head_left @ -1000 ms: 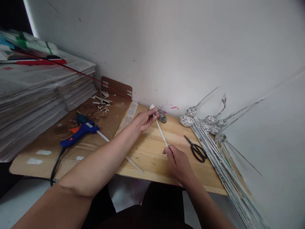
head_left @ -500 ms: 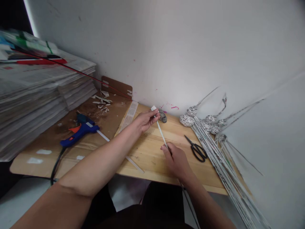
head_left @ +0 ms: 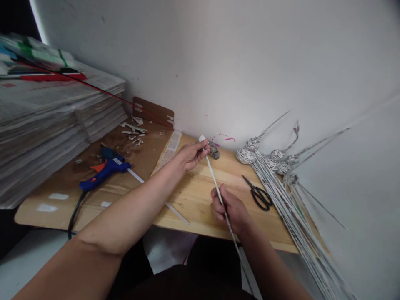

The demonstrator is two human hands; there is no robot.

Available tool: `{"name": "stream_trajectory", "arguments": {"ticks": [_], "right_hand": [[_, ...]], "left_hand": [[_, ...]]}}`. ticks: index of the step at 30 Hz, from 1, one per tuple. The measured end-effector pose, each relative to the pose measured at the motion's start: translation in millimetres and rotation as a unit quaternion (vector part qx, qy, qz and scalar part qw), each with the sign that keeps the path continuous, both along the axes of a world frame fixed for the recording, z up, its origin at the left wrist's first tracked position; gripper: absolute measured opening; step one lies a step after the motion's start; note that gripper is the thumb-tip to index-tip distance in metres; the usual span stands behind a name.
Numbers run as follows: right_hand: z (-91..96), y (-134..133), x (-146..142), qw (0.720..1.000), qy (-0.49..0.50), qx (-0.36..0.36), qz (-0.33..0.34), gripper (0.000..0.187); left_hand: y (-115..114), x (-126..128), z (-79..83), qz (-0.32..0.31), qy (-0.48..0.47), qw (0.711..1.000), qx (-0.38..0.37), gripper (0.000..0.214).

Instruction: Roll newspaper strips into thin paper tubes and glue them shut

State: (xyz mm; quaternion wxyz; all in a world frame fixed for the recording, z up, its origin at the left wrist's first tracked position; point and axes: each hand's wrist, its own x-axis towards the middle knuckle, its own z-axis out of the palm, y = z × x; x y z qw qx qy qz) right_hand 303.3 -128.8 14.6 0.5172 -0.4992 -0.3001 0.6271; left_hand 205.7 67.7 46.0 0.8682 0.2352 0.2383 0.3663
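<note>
A thin rolled newspaper tube (head_left: 211, 171) slants from above the board down past its front edge toward my lap. My left hand (head_left: 195, 154) pinches its upper end between thumb and fingers, where a wider white paper end sticks out. Lower down, my right hand (head_left: 230, 207) has its fingers curled loosely about the tube, which runs across the fingers beside the thumb. Just behind my left hand lies a grey lump (head_left: 214, 151). Black-handled scissors (head_left: 259, 195) rest to the right of my right hand.
On the left, a blue glue gun (head_left: 104, 171) lies on cardboard (head_left: 71, 208) near paper scraps (head_left: 134, 129). Tall newspaper stacks (head_left: 56, 112) stand behind it. Woven paper pieces (head_left: 246, 154) and a bundle of paper tubes (head_left: 281, 200) occupy the right. A paper strip (head_left: 171, 148) lies on the wooden board (head_left: 190, 200).
My right hand has turned and loosened its fingers, baring more of the tube below it. My left hand keeps its pinch at the upper end.
</note>
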Motion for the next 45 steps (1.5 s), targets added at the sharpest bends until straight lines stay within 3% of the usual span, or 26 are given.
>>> {"name": "stream_trajectory", "arguments": {"ticks": [3,9,11,14,17,21,28,31,34,36,37,39,42,45], "right_hand": [[-2.1,4.2,-0.1,0.998,-0.041,0.021,-0.038,0.040],[0.3,-0.9,-2.7,0.988,0.151,-0.010,0.038,0.032],[0.5,-2.8,-3.6,0.983,0.176,-0.006,0.047,0.028],[-1.3,-0.6,-3.4,0.992,0.126,-0.002,0.027,0.023],[-3.1,5.9,-1.4,1.000,-0.015,0.011,-0.025,0.040],[-5.1,10.8,-0.5,0.983,-0.171,0.038,-0.055,0.042],[-7.8,8.1,-1.1,0.999,-0.020,0.024,-0.030,0.038],[-1.1,11.8,-0.1,0.986,-0.165,0.019,-0.031,0.043],[4.5,17.9,0.3,0.918,-0.387,0.064,-0.056,0.036],[4.7,21.3,0.4,0.882,-0.458,0.086,-0.065,0.034],[3.8,22.4,0.6,0.882,-0.459,0.087,-0.065,0.036],[1.3,23.3,1.5,0.912,-0.398,0.078,-0.053,0.038],[-1.2,22.0,4.2,0.977,-0.207,0.051,-0.009,0.035],[-0.9,20.8,6.9,0.999,-0.029,0.024,0.034,0.031]], "left_hand": [[0.1,-0.2,-0.3,0.001,-0.001,1.000,0.009,0.017],[-3.0,-0.5,-0.3,-0.016,-0.003,1.000,0.025,0.018],[-3.5,-0.5,0.2,-0.022,-0.002,1.000,0.022,0.018],[-2.7,-0.5,0.9,-0.022,-0.003,1.000,0.015,0.018],[-1.3,-0.5,1.1,-0.013,0.006,1.000,0.013,0.018],[-1.8,-0.6,0.6,-0.009,0.018,1.000,0.021,0.017],[-2.1,0.4,-1.0,-0.017,0.011,1.000,0.017,0.013],[-1.1,1.5,-1.4,-0.006,0.021,1.000,0.016,0.014],[-0.7,1.9,-2.1,0.000,0.027,1.000,0.016,0.013],[-0.5,1.9,-2.8,0.002,0.026,1.000,0.010,0.013],[-0.4,2.0,-3.2,0.002,0.024,1.000,0.007,0.013],[-0.2,2.3,-3.8,-0.003,0.021,1.000,0.005,0.013],[-0.8,3.3,-4.2,-0.011,0.013,1.000,0.008,0.014],[-2.1,3.9,-4.3,-0.016,0.007,1.000,0.012,0.017]]}}
